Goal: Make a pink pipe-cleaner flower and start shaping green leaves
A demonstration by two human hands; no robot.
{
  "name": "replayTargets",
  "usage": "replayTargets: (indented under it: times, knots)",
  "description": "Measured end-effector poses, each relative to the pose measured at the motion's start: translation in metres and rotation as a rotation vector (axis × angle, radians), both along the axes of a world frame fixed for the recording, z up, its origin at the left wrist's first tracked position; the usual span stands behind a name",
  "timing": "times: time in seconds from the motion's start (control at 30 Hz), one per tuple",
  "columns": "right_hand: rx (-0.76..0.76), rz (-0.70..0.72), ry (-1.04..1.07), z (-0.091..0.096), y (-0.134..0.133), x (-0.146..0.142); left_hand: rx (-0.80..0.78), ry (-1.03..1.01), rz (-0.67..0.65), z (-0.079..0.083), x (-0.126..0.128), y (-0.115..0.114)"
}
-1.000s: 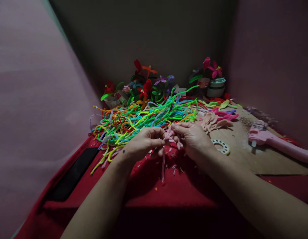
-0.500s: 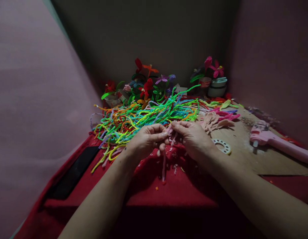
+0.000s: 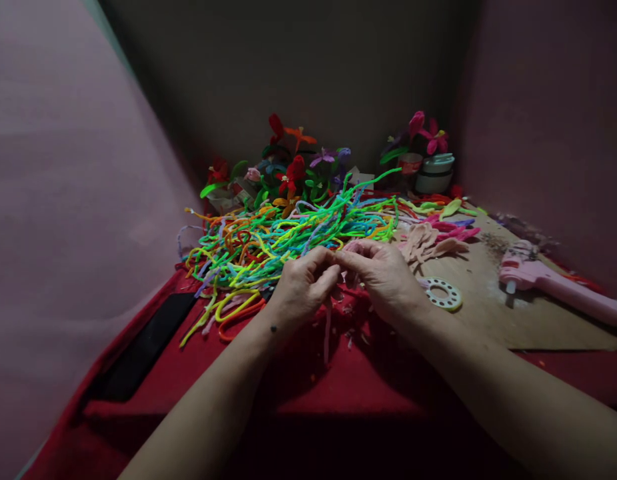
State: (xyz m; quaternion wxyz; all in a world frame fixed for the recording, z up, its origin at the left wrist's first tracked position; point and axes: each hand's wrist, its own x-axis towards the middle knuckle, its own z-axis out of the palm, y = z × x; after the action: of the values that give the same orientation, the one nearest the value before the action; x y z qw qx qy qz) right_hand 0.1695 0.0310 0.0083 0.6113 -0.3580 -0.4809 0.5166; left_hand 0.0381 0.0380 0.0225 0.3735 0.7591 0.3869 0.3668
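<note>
My left hand (image 3: pixel 308 283) and my right hand (image 3: pixel 381 273) meet at the middle of the table, fingertips pinched together. Between them is a pink pipe cleaner (image 3: pixel 327 333); one end hangs down below my left fingers, and the part in the fingers is mostly hidden. Behind my hands spreads a heap of bright pipe cleaners (image 3: pixel 278 240) in green, yellow, orange and blue. Pale pink fuzzy petal shapes (image 3: pixel 423 243) lie just past my right hand. Small pink scraps (image 3: pixel 349 337) are scattered on the red cloth (image 3: pixel 308 393) beneath.
A pink glue gun (image 3: pixel 553 277) rests on a brown board (image 3: pixel 483 320) at the right, near a white ring with holes (image 3: pixel 442 293). At left lies a black phone (image 3: pixel 148 347). Orange scissor handles (image 3: pixel 238 320) poke out by my left wrist. Fuzzy flowers (image 3: pixel 293 173) stand at the back.
My left hand has turned and closed in nearer to my right fingers, covering more of the pink piece. The orange scissor handles have come into sight beside my left wrist.
</note>
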Motion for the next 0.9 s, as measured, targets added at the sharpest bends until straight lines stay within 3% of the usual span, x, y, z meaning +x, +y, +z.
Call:
replayTargets:
  times: [0.13,0.37,0.53,0.67,0.9]
  knots:
    - [-0.023,0.012,0.005,-0.002,0.0,-0.001,0.048,0.058,0.052,-0.004,0.001,-0.002]
    - [-0.033,0.055,0.014,0.002,-0.001,0.0,-0.186,-0.122,-0.002,0.007,-0.002,-0.001]
    - [-0.157,0.018,-0.103,0.008,-0.005,0.001,-0.126,-0.18,0.12,0.013,-0.007,0.004]
    - [-0.133,0.005,-0.164,0.009,-0.007,0.0,-0.099,-0.157,0.136,0.013,-0.008,0.005]
    - [-0.032,0.054,0.215,0.0,-0.003,-0.001,0.025,-0.077,0.139,0.003,-0.008,0.006]
